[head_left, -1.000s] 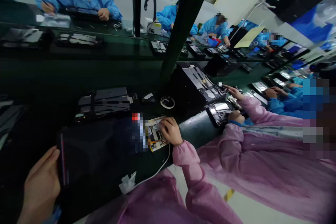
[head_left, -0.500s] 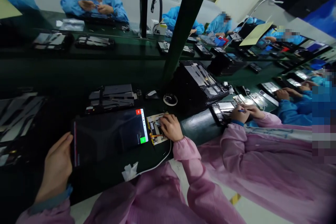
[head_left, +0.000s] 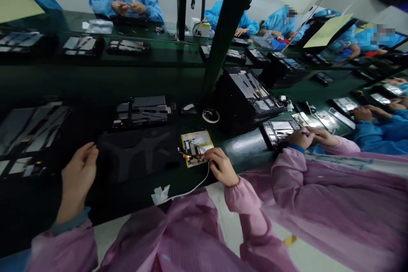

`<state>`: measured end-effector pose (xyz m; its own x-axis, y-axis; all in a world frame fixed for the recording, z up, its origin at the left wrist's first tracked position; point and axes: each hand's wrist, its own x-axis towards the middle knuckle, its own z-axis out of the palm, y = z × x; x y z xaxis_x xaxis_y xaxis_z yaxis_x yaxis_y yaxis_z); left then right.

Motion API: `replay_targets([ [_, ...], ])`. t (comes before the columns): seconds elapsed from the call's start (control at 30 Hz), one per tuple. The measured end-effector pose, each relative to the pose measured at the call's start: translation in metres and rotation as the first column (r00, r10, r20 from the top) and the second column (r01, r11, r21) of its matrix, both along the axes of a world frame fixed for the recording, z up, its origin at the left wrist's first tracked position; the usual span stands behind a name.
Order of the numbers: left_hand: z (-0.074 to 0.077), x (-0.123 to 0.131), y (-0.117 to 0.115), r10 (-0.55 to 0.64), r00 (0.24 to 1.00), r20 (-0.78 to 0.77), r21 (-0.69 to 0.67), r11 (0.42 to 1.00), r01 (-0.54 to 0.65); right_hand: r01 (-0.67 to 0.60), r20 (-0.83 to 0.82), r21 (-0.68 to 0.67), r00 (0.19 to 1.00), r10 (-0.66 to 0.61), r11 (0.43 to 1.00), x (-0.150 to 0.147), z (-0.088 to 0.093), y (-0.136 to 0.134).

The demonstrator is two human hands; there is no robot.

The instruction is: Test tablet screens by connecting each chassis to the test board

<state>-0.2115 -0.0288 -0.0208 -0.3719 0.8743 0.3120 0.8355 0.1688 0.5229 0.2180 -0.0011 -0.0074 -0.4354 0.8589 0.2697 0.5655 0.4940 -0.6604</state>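
A black tablet (head_left: 137, 153) lies flat on the dark green bench, its screen dark. My left hand (head_left: 78, 176) rests against its left edge with the fingers curled on it. A small yellow circuit board (head_left: 195, 148) sits at the tablet's right end. My right hand (head_left: 223, 166) is just below and right of that board, fingers pinched where the white cable (head_left: 188, 192) meets it. Both arms wear pink sleeves.
An opened tablet (head_left: 142, 111) lies behind mine, with a tape ring (head_left: 211, 115) and a tilted black fixture (head_left: 247, 95) to the right. A green post (head_left: 223, 29) rises mid-bench. A co-worker's hands (head_left: 306, 136) in pink sleeves work at the right. Blue-coated people sit across.
The tablet's lit screen has gone dark and it now lies flat. My right hand slid off the top of the yellow board to its lower right corner. The view has shifted.
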Motion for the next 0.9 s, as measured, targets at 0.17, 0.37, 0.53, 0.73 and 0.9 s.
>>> replay_targets([
  [0.17, 0.056, 0.065, -0.013, 0.001, 0.995, -0.098, -0.067, 0.998, -0.008, -0.021, 0.037, 0.014, 0.999, 0.02, 1.0, 0.005, -0.005, -0.013],
  [0.37, 0.071, 0.186, -0.015, -0.649, 0.756, -0.091, 0.02, 0.757, 0.653, -0.151, -0.078, -0.02, 0.986, 0.149, 0.988, -0.009, 0.0, -0.003],
  [0.53, 0.049, 0.228, 0.002, -0.776, 0.606, -0.176, -0.126, 0.628, 0.768, -0.21, -0.072, 0.009, 0.975, 0.21, 0.978, -0.023, 0.009, 0.0],
  [0.73, 0.049, 0.226, 0.0, -0.741, 0.656, -0.145, -0.154, 0.671, 0.725, -0.237, 0.032, 0.011, 0.971, 0.237, 0.971, -0.026, 0.013, 0.001],
  [0.9, 0.052, 0.226, -0.006, -0.726, 0.659, -0.196, -0.149, 0.686, 0.712, -0.267, 0.086, 0.028, 0.961, 0.264, 0.963, -0.027, 0.015, 0.001],
])
